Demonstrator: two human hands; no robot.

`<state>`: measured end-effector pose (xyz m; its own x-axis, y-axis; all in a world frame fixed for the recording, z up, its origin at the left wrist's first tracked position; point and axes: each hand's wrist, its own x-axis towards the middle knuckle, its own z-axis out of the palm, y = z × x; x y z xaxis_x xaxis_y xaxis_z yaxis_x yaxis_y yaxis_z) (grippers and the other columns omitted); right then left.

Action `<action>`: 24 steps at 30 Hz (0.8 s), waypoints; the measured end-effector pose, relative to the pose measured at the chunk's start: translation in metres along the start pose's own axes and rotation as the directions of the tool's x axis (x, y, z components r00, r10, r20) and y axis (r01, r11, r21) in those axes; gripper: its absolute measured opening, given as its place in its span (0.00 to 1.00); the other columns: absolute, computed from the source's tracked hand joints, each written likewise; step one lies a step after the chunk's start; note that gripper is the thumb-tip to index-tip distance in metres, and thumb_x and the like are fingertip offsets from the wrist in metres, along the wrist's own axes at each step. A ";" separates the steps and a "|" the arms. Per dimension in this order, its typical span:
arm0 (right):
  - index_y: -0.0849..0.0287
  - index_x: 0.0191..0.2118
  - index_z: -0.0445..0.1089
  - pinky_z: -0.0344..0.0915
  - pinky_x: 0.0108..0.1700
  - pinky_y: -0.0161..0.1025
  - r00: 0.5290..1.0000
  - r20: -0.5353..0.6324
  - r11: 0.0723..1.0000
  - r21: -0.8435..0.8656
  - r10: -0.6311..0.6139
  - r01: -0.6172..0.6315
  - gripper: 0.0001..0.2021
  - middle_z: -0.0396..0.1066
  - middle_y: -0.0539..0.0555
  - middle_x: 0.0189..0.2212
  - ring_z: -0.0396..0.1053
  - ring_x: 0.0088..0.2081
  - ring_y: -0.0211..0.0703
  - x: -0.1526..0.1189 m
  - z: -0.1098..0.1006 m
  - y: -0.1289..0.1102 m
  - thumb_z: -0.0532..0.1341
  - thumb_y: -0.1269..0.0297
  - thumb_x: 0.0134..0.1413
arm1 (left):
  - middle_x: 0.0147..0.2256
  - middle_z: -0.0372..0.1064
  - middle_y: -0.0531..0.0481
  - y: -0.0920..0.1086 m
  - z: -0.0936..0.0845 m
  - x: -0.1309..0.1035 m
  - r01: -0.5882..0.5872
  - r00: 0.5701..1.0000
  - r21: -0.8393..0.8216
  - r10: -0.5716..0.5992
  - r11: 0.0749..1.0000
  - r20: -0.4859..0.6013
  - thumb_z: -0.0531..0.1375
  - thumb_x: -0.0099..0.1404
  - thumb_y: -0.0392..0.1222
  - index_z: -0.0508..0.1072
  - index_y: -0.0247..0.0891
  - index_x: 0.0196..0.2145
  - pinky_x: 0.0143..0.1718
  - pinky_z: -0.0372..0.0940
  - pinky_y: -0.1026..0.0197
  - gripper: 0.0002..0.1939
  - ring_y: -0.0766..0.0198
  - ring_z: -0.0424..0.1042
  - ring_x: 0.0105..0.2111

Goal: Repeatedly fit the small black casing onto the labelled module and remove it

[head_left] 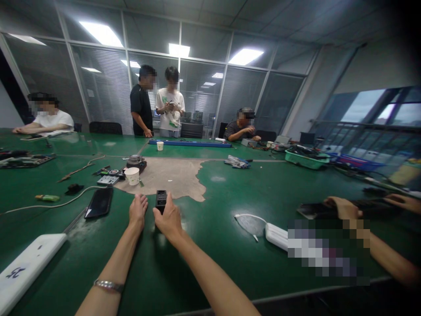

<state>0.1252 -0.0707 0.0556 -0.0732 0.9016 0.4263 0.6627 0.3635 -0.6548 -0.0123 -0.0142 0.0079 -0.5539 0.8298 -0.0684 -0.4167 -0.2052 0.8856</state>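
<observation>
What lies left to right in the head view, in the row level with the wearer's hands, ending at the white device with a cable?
Small green item, small black item, dark phone, left hand, black block held by the right hand, white device with a cable.

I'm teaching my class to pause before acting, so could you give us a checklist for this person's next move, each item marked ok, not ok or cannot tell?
1. Black block held: ok, the right hand has it.
2. Left hand free: ok, it is beside the block, holding nothing visible.
3. Nearer paper cup upright: ok.
4. That cup's contents: cannot tell.
5. Table free of loose cables: not ok, a white cable lies to the right.
6. Neighbour's hands apart from the person's own: ok, they are at the far right.
</observation>
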 end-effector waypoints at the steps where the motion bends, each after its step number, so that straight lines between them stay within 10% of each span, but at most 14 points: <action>1: 0.69 0.63 0.43 0.64 0.45 0.44 1.000 0.011 1.000 -0.013 0.003 -0.003 0.39 0.69 0.66 0.45 0.69 0.45 0.54 -0.002 0.002 0.001 0.60 0.60 0.50 | 0.54 0.61 0.33 0.000 0.000 0.000 -0.003 1.000 -0.001 0.003 1.000 0.002 0.50 0.65 0.53 0.63 0.31 0.52 0.51 0.60 0.56 0.26 0.58 0.67 0.50; 16: 0.71 0.62 0.46 0.61 0.52 0.44 0.999 -0.033 0.991 0.132 -0.025 0.030 0.38 0.64 0.68 0.51 0.64 0.52 0.54 -0.017 0.024 0.024 0.61 0.59 0.50 | 0.52 0.63 0.37 0.000 0.001 -0.003 0.003 1.000 0.026 -0.003 1.000 -0.003 0.52 0.65 0.49 0.69 0.33 0.44 0.52 0.59 0.56 0.18 0.59 0.67 0.50; 24: 0.65 0.61 0.50 0.61 0.52 0.42 0.986 -0.160 0.971 0.225 -0.043 0.079 0.32 0.66 0.63 0.51 0.64 0.52 0.49 0.007 -0.011 0.010 0.59 0.59 0.53 | 0.51 0.64 0.40 -0.002 0.001 0.000 0.009 1.000 0.049 -0.009 0.999 0.003 0.53 0.64 0.44 0.71 0.34 0.41 0.51 0.60 0.56 0.13 0.61 0.68 0.48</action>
<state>0.1390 -0.0632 0.0590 0.0187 0.8357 0.5489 0.4697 0.4773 -0.7427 -0.0103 -0.0135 0.0070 -0.5481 0.8330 -0.0754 -0.3861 -0.1720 0.9063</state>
